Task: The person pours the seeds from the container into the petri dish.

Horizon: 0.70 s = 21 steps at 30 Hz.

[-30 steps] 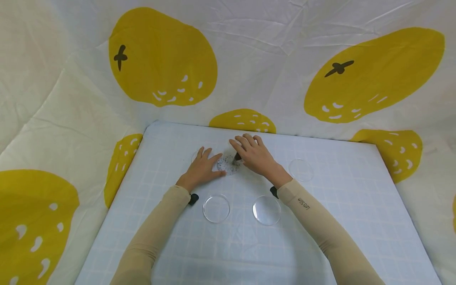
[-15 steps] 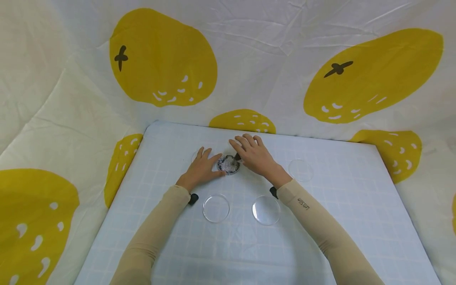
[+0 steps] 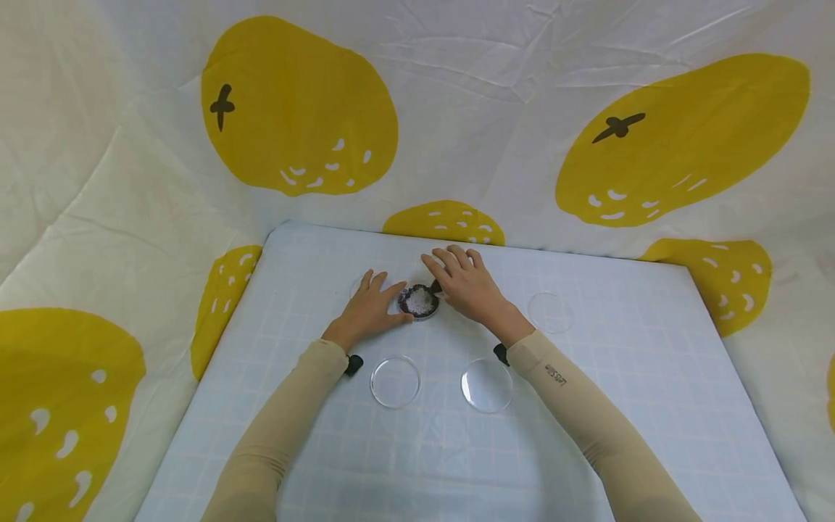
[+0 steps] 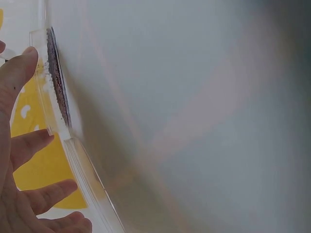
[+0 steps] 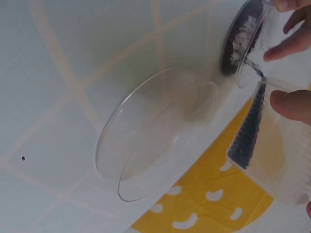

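Note:
A round clear petri dish [image 3: 419,301] holds white granules in the middle with dark grains around and under them. My left hand [image 3: 370,308] steadies it between thumb and index finger, while the other fingers are spread. My right hand [image 3: 468,287] grips a clear plastic cup [image 5: 279,150], tilted at the dish's right side. Dark grains [image 5: 249,131] lie along the cup's lower wall, and a thin stream of them [image 5: 255,67] runs from its lip into the dish. The head view shows little of the cup behind my right hand.
Two clear round dishes [image 3: 395,381] [image 3: 486,386] lie nearer me. Another clear dish [image 3: 551,312] sits to the right, and one more [image 4: 92,174] is partly behind my left hand. The table has a pale checked cloth [image 3: 404,464]; a fruit-print curtain [image 3: 457,101] hangs behind.
Inside the dish, scattered dark specks have become a dense dark ring around a white centre. Both hands have stayed almost in place.

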Each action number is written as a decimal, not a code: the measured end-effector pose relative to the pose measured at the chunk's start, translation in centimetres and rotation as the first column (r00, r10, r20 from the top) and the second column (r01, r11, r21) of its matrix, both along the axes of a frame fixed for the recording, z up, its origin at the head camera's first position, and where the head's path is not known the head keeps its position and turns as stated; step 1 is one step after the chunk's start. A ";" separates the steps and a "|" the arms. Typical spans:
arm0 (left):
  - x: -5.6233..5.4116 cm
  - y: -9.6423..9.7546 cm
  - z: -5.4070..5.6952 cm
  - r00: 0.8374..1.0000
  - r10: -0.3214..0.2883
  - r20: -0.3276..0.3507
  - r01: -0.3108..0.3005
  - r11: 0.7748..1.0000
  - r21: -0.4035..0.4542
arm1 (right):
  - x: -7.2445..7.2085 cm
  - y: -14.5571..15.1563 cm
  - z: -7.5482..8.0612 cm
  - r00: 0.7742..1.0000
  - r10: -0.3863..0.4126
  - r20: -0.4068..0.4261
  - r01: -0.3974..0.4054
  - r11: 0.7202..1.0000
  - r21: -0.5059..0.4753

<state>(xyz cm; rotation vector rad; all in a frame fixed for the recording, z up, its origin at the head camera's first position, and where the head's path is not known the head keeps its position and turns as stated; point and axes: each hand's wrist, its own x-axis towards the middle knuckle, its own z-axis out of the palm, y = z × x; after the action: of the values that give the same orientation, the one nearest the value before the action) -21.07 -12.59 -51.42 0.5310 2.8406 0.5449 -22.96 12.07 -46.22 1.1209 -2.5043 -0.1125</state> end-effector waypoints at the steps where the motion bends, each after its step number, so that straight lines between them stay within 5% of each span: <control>1: 0.0 0.0 0.0 1.000 0.000 -0.002 0.000 1.000 0.002 | 0.0 0.0 0.0 1.000 0.001 0.000 -0.001 1.000 -0.003; 13: 0.0 0.1 0.0 1.000 0.014 0.006 -0.014 1.000 0.005 | -0.2 -0.1 -0.5 0.999 -0.048 0.011 0.048 0.995 -0.092; 21: -0.2 -0.1 -0.5 1.000 0.002 0.006 -0.002 1.000 0.002 | 0.2 0.1 -0.5 0.974 -0.116 0.195 0.154 0.969 -0.195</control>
<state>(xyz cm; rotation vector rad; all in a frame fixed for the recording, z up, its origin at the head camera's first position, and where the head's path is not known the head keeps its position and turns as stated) -21.25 -12.73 -51.89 0.5263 2.8351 0.5490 -22.79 12.17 -46.72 0.9106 -2.6776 0.2216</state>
